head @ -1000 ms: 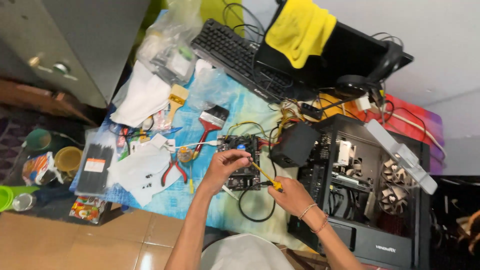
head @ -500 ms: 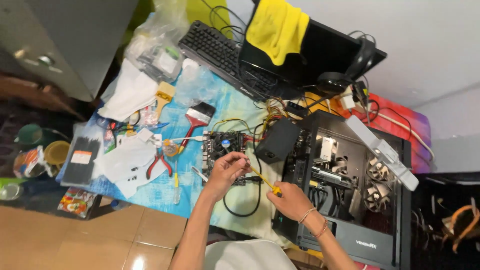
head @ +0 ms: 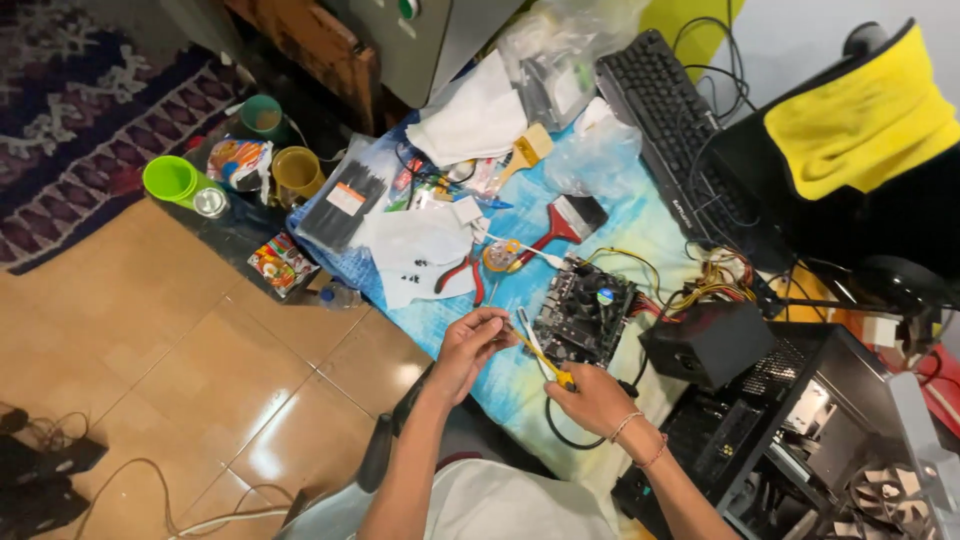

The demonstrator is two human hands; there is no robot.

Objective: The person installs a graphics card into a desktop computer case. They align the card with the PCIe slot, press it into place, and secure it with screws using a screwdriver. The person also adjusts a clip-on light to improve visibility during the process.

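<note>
Left hand [head: 470, 340] lifted off board [head: 583, 312] since earlier, fingers pinched together, contents unclear; right hand [head: 590, 397] grips screwdriver [head: 540, 355], frame centre.

Both forearms reaching forward, bare, bent at the elbows. Left hand [head: 470, 340] raised, fingers curled together in a pinch. Right hand [head: 592, 398] lower, closed in a grip, bracelets around its wrist.

Yellow-handled screwdriver [head: 541, 356] tilted, tip up-left, just beside dark motherboard [head: 583, 312] flat on blue cloth
</note>
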